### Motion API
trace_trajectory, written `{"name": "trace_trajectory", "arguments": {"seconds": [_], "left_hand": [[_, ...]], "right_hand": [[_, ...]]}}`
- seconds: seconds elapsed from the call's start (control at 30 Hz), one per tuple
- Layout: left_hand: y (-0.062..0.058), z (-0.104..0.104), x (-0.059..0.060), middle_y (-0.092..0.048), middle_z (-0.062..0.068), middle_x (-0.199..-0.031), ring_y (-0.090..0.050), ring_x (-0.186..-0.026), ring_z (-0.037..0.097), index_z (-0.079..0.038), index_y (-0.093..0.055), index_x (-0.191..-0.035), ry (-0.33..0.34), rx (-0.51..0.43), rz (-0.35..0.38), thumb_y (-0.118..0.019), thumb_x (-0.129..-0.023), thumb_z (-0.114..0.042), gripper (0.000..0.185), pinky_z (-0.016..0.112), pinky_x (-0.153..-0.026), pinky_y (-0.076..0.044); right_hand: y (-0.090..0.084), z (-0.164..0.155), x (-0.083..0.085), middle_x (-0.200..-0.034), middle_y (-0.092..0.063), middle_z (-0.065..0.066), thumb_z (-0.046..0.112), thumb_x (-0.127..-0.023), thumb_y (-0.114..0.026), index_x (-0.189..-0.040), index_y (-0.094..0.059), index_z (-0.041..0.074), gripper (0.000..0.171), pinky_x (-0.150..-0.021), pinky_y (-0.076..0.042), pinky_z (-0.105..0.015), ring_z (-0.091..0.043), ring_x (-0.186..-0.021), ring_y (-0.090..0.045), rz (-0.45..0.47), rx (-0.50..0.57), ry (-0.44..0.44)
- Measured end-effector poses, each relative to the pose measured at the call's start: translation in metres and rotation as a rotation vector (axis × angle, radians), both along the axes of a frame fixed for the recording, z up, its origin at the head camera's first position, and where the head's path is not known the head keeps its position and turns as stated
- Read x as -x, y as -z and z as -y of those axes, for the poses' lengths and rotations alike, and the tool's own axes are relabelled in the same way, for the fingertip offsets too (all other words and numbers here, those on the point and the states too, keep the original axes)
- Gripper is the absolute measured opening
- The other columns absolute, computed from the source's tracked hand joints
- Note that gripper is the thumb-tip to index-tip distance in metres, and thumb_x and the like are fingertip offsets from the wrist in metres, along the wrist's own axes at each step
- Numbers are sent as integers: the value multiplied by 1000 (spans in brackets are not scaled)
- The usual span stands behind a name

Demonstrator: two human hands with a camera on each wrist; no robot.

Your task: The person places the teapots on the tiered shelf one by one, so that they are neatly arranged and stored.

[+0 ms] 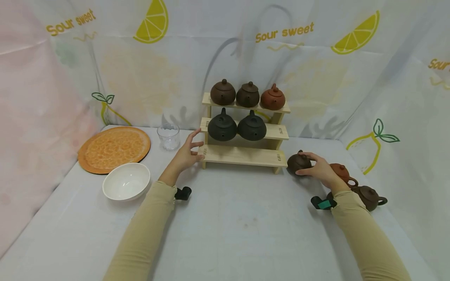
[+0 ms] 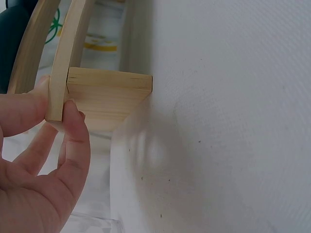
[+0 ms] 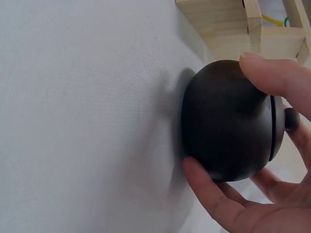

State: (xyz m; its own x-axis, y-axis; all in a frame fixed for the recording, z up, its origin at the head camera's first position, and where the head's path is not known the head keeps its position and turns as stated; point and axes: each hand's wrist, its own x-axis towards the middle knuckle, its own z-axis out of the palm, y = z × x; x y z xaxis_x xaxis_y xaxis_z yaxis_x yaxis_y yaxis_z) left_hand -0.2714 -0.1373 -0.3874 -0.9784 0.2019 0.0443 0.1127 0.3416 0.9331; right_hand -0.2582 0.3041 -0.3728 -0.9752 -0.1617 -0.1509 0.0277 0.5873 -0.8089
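A three-tier wooden stand [image 1: 242, 155] is at the back middle. My left hand [image 1: 184, 155] pinches the left end of its lowest board [image 2: 62, 77] between thumb and fingers. To the right of the stand, my right hand [image 1: 320, 169] grips a dark brown teapot [image 1: 297, 164]. In the right wrist view the thumb and fingers spread around the round body of this teapot [image 3: 223, 126], its lid knob [image 3: 292, 119] pointing toward the palm. The teapot is close over the white cloth.
Three brown and reddish teapots [image 1: 247, 95] line the top tier; two black teapots [image 1: 222, 128] sit on the middle one. A reddish teapot [image 1: 339, 170] and a dark brown teapot [image 1: 368, 198] stand by my right wrist. At left are a white bowl [image 1: 126, 182], a glass [image 1: 169, 138] and a round orange mat [image 1: 114, 148].
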Motion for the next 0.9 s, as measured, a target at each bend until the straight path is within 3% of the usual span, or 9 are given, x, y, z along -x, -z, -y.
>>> {"name": "trace_trajectory", "arguments": {"seconds": [0.17,0.5,0.7,0.9], "left_hand": [[2,-1,2,-42,21,-138,-54,-98,40,-31,-11,-149,-3,1,16,-62,-83,10,92,36,-77,-47],[0,1,1,-43,20,-137,-55,-97,39,-32,-13,-148,-13,4,12,-63,-82,10,93,37,-76,-48],[-1,0,0,-43,19,-138,-55,-98,39,-33,-13,-148,-19,11,19,-63,-82,9,93,39,-78,-48],[1,0,1,-43,21,-138,-56,-96,39,-30,-12,-149,-10,10,8,-63,-82,10,92,37,-77,-48]], "right_hand": [[-1,-1,1,-143,-21,-31,12,-77,-76,-143,-33,4,80,-74,-46,-24,-40,-122,-30,27,-1,29],[-11,0,1,-142,-20,-32,5,-76,-76,-142,-34,2,78,-73,-51,-28,-40,-122,-33,6,61,14],[-22,-4,2,-140,-26,-29,7,-74,-78,-139,-38,1,77,-70,-50,-24,-38,-117,-38,-42,24,-9],[-38,-7,2,-138,-36,-20,11,-73,-80,-138,-41,3,76,-71,-47,-20,-22,-100,-53,-103,-14,-32]]}}
